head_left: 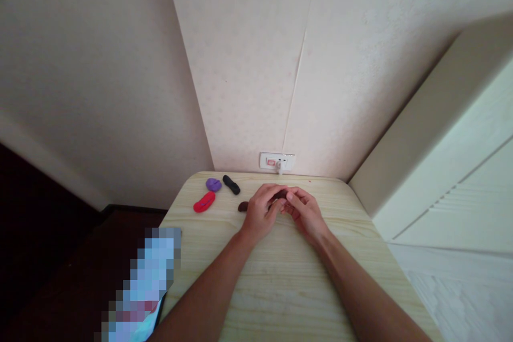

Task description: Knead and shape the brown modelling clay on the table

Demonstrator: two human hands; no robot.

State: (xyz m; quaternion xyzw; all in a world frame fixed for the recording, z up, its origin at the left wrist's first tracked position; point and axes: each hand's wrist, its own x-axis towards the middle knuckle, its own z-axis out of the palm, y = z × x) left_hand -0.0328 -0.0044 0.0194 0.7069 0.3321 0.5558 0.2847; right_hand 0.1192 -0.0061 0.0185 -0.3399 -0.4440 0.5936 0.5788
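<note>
My left hand [262, 209] and my right hand [304, 212] meet over the far middle of a light wooden table [280, 278]. Both have their fingers curled around a small dark brown lump of clay [279, 196] held between them; most of it is hidden by the fingers. Just left of my left hand lies another small dark brown piece [242, 207]. Further left on the table lie a red clay piece [204, 202], a purple lump [214, 184] and a black roll [231, 184].
A white wall socket with a plug [277, 162] sits on the wall behind the table. A white panelled door or cabinet [460, 181] stands to the right. A blurred-out object [148, 283] lies at the table's left edge; dark floor lies beyond.
</note>
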